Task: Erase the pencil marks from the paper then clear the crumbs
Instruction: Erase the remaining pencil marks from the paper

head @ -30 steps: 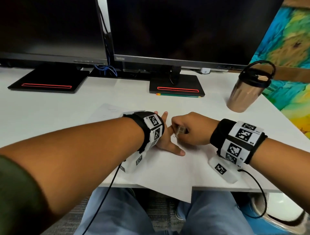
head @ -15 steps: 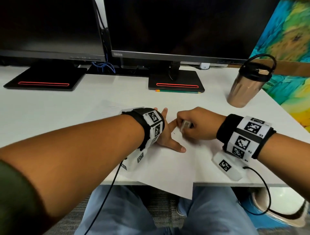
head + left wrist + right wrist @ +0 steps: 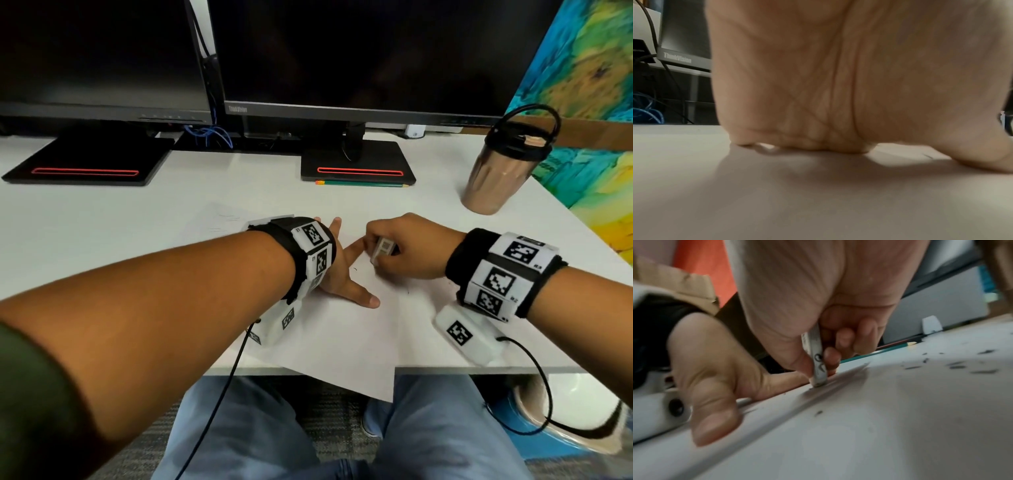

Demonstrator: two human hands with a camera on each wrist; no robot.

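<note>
A white sheet of paper (image 3: 342, 342) lies on the white desk, one corner hanging over the front edge. My left hand (image 3: 346, 270) lies flat on it with fingers spread, holding it down. My right hand (image 3: 400, 246) pinches a white eraser (image 3: 383, 248) in a printed sleeve and presses its lower end (image 3: 819, 381) onto the paper beside the left forefinger. Dark eraser crumbs (image 3: 970, 368) lie scattered on the sheet to the right of the eraser. The left wrist view shows only my palm (image 3: 838, 81) on the paper.
A green pencil (image 3: 363, 184) lies in front of the right monitor's base (image 3: 356, 164). A copper tumbler with a black lid (image 3: 503, 164) stands at the back right. Two dark monitors fill the back. The desk's front edge (image 3: 479, 370) runs just below my wrists.
My right hand with the eraser has moved a little to the right and back along the paper, away from the left thumb. The left hand has stayed flat in place.
</note>
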